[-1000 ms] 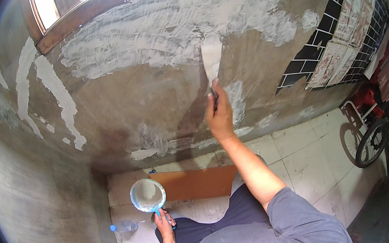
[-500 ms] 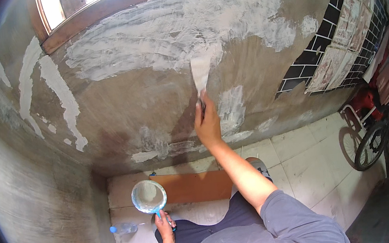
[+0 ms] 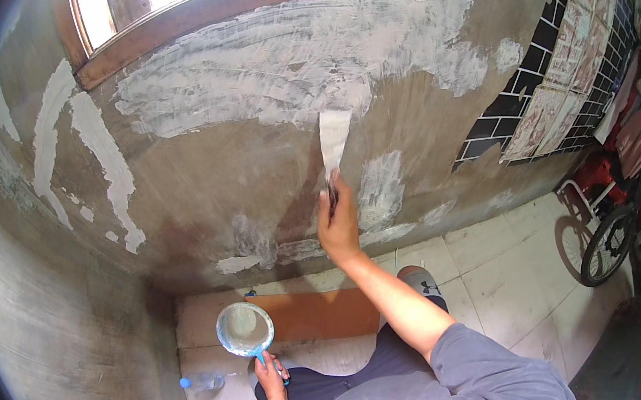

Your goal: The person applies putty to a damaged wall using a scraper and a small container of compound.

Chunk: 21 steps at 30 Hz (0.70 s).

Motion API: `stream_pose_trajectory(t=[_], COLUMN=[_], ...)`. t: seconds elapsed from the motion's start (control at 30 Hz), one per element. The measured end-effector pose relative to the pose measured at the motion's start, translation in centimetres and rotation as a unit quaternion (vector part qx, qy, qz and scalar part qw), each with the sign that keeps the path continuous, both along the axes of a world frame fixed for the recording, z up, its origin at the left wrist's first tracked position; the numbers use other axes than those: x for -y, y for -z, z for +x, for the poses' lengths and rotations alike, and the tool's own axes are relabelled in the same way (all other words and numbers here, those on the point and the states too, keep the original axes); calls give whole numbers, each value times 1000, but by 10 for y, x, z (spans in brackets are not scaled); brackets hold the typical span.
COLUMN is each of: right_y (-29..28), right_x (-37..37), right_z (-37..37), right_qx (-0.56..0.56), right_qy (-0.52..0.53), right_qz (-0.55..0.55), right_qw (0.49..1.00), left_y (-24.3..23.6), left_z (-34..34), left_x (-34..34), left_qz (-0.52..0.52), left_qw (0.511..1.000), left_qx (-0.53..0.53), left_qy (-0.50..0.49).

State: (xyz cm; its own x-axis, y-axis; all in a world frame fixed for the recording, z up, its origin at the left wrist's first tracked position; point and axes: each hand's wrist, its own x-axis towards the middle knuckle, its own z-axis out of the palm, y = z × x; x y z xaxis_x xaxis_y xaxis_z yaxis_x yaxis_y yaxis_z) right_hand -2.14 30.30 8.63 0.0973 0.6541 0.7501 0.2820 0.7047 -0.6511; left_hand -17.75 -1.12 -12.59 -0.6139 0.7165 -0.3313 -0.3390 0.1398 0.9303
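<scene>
My right hand (image 3: 338, 228) is closed around the handle of a putty knife (image 3: 335, 137), whose broad, pale-coated blade points up at the wall. The blade's tip lies at the lower edge of a large smeared patch of white putty (image 3: 265, 64) below the window. Low at the left, my left hand (image 3: 271, 373) grips the blue handle of a round pot (image 3: 226, 339). Greyish-white putty (image 3: 246, 324) sits inside the pot, and its rim is smeared.
A wooden window frame (image 3: 235, 8) tops the wall. An orange board (image 3: 318, 315) lies on the tiled floor, with a plastic bottle (image 3: 205, 382) at left. Black tile-patterned covering (image 3: 503, 106), a bicycle (image 3: 611, 242) and hanging cloths (image 3: 638, 140) are at right.
My right hand and the putty knife have shifted slightly down in view, as has the wall behind them. The left hand keeps hold of the pot.
</scene>
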Motion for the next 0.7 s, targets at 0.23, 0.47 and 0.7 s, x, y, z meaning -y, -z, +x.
stream_pose_trajectory(t=[0.23, 0.47, 0.7], right_y=[-42, 24, -48], right_x=[-17, 18, -10], right_z=[14, -7, -16], right_qx=[-38, 13, -24], right_qy=[27, -41, -16], right_qz=[7, -28, 11], right_qw=[999, 999, 1000], left_y=[-1, -1, 4], left_z=[-2, -1, -5], left_x=[3, -1, 7], left_qz=[1, -2, -3], left_qw=[1000, 1000, 1000], left_qx=[-15, -14, -21], left_qy=[-4, 0, -11])
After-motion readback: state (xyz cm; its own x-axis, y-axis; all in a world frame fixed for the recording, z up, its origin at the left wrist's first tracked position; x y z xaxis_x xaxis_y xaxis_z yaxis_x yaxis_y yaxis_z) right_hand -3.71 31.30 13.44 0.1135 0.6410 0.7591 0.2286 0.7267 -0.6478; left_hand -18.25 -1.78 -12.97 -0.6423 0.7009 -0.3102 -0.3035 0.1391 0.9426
